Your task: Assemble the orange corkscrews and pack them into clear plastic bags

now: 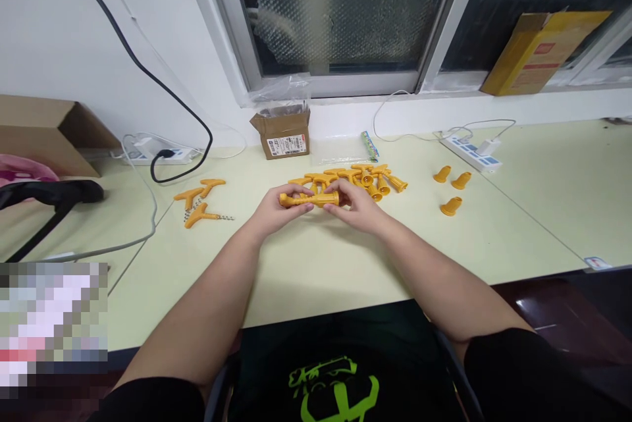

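Between my hands lies a yellow corkscrew [323, 199], held sideways above the table. My left hand [279, 210] is closed on its handle end, and my right hand [356, 209] grips the ribbed sleeve end. The metal spiral of this one is out of sight. Just behind my hands is a pile of yellow corkscrews [382, 178] with sleeves, partly covered by my fingers. To the left, three yellow T-handles [200, 214] lie with their metal spirals bare. Three loose yellow sleeves [451, 205] stand or lean off to the right.
A small cardboard box [282, 133] stands against the wall, with a clear plastic bag [336, 151] beside it. Power strips [471, 151] with cables sit at the back. A black cable [133, 56] hangs at left, near a larger carton [37, 129]. The table's front edge is close to my body.
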`<state>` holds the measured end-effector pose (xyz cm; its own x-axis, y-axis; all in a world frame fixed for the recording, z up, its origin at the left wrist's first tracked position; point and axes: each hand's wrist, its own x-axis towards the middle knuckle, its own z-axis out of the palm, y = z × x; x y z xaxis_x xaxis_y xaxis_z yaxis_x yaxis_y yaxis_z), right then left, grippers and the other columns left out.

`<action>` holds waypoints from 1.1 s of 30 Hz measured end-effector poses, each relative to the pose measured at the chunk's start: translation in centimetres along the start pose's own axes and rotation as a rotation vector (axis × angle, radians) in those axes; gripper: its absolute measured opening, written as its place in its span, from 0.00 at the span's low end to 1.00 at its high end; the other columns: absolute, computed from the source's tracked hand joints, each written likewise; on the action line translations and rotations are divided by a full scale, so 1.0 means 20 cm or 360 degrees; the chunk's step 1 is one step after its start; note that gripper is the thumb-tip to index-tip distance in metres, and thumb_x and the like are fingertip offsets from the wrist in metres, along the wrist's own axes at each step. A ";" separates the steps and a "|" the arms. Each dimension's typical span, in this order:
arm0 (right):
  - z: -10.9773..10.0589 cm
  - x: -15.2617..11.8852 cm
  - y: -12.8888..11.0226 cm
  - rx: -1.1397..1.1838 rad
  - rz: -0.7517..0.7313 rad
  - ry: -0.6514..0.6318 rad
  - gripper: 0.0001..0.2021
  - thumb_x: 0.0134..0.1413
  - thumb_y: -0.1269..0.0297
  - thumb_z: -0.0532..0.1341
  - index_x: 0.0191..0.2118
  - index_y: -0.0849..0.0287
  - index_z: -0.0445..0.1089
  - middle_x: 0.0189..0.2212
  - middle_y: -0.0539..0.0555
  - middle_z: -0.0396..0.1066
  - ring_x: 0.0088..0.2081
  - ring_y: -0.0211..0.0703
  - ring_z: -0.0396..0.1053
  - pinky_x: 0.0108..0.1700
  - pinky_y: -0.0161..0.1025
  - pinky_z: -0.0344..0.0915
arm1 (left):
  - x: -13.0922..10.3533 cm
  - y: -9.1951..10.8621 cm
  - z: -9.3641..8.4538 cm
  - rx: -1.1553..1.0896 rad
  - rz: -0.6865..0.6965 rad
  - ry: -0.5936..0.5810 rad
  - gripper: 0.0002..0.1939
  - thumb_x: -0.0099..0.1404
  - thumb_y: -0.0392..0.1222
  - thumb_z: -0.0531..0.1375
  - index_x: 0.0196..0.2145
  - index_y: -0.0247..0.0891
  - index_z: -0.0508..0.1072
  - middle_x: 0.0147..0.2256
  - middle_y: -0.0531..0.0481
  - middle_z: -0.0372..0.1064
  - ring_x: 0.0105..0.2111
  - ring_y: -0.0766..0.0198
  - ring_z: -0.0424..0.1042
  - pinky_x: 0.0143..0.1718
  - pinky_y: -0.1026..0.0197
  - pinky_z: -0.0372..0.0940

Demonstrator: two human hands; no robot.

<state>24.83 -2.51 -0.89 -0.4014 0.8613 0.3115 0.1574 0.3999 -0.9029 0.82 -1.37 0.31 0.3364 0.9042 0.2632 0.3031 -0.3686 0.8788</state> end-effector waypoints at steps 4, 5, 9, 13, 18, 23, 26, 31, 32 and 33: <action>0.00 0.00 0.05 -0.0311 -0.0351 0.0113 0.13 0.59 0.57 0.67 0.46 0.56 0.70 0.41 0.55 0.75 0.38 0.43 0.72 0.43 0.42 0.70 | 0.01 -0.03 -0.01 -0.0146 -0.0077 -0.0017 0.21 0.54 0.52 0.74 0.41 0.37 0.82 0.40 0.44 0.78 0.39 0.58 0.75 0.42 0.58 0.69; 0.00 0.01 0.05 -0.0328 -0.0374 0.0136 0.13 0.59 0.57 0.67 0.47 0.56 0.70 0.41 0.55 0.75 0.38 0.44 0.72 0.43 0.43 0.70 | 0.02 -0.04 -0.01 -0.0205 -0.0105 -0.0004 0.21 0.54 0.52 0.75 0.41 0.37 0.81 0.39 0.45 0.77 0.38 0.59 0.75 0.42 0.58 0.70; 0.01 0.01 0.05 -0.0312 -0.0341 0.0153 0.14 0.58 0.57 0.67 0.46 0.56 0.69 0.42 0.55 0.75 0.39 0.45 0.72 0.45 0.44 0.70 | 0.04 -0.07 -0.02 -0.0596 -0.0193 0.0108 0.24 0.48 0.47 0.77 0.41 0.37 0.78 0.33 0.52 0.71 0.32 0.66 0.73 0.39 0.60 0.71; 0.03 0.00 0.04 -0.0285 -0.0212 0.0156 0.16 0.56 0.54 0.69 0.44 0.55 0.66 0.40 0.55 0.74 0.38 0.45 0.72 0.44 0.45 0.70 | 0.05 -0.06 -0.02 -0.0965 -0.0233 0.0255 0.31 0.42 0.39 0.79 0.43 0.41 0.74 0.37 0.54 0.71 0.34 0.69 0.74 0.40 0.64 0.72; 0.09 -0.01 0.05 -0.0249 -0.0108 0.0212 0.20 0.53 0.50 0.71 0.40 0.54 0.63 0.37 0.53 0.72 0.35 0.44 0.69 0.41 0.43 0.69 | 0.06 -0.05 0.01 -0.1114 -0.0186 0.0417 0.27 0.45 0.45 0.78 0.39 0.42 0.70 0.39 0.53 0.73 0.43 0.65 0.77 0.47 0.62 0.72; 0.13 -0.01 0.03 -0.0323 -0.0015 0.0097 0.18 0.56 0.55 0.67 0.48 0.57 0.66 0.39 0.53 0.73 0.37 0.43 0.70 0.41 0.40 0.66 | 0.04 -0.06 0.06 -0.0700 -0.0076 0.0283 0.24 0.60 0.58 0.70 0.43 0.38 0.73 0.37 0.47 0.75 0.40 0.61 0.75 0.47 0.57 0.71; 0.15 -0.02 0.01 -0.0564 0.0135 -0.0047 0.12 0.62 0.54 0.63 0.41 0.59 0.70 0.31 0.52 0.72 0.33 0.43 0.68 0.38 0.39 0.63 | 0.02 -0.04 0.09 -0.0230 0.0053 0.0229 0.20 0.69 0.59 0.61 0.43 0.37 0.73 0.37 0.47 0.74 0.37 0.62 0.72 0.43 0.59 0.68; 0.18 -0.03 -0.02 -0.0957 0.0181 -0.0238 0.14 0.66 0.52 0.60 0.38 0.59 0.69 0.32 0.55 0.72 0.34 0.46 0.69 0.36 0.40 0.61 | -0.02 0.04 0.14 0.0520 0.0140 0.0341 0.10 0.72 0.49 0.55 0.37 0.41 0.68 0.32 0.50 0.70 0.30 0.61 0.68 0.35 0.59 0.60; 0.19 -0.04 -0.02 -0.1012 0.0194 -0.0268 0.13 0.67 0.52 0.60 0.39 0.59 0.68 0.32 0.56 0.73 0.34 0.47 0.69 0.36 0.40 0.61 | -0.03 0.05 0.14 0.0612 0.0118 0.0368 0.10 0.72 0.49 0.56 0.35 0.41 0.66 0.30 0.51 0.69 0.28 0.61 0.66 0.33 0.59 0.58; 0.20 -0.04 -0.03 -0.1054 0.0204 -0.0295 0.13 0.67 0.53 0.59 0.39 0.59 0.68 0.32 0.57 0.73 0.33 0.47 0.69 0.35 0.40 0.60 | -0.03 0.07 0.15 0.0675 0.0085 0.0391 0.11 0.71 0.49 0.56 0.33 0.42 0.64 0.27 0.53 0.66 0.26 0.61 0.64 0.31 0.59 0.55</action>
<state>21.40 -4.73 -1.83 -0.4810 0.8703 0.1060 0.7068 0.4565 -0.5404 3.64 -3.02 0.14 0.1568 0.8870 0.4344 0.6444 -0.4252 0.6356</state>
